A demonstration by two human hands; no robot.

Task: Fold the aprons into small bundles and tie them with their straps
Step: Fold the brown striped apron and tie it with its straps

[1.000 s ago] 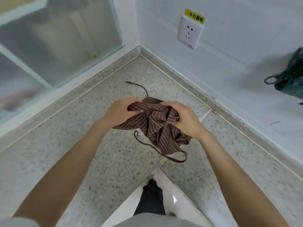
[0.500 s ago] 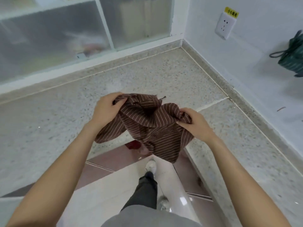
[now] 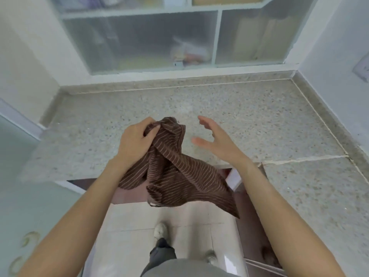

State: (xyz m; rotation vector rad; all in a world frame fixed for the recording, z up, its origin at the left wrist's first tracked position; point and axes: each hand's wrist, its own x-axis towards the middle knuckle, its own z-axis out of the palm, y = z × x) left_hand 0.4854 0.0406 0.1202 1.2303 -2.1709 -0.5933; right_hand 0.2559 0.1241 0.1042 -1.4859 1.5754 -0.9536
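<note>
Left hand grips apron; right hand apart, empty

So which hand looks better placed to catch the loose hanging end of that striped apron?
Probably the right hand: it is open and empty beside the apron, while the left hand grips its bunched top.

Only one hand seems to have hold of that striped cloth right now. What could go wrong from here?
The apron hangs crumpled from the left hand alone; the right hand is open beside it. Its loose end dangles past the counter edge, so it may slide out of that grip or unfold further. No long strap shows clearly in the bunch, so finding one to tie with may mean undoing the folds.
</note>
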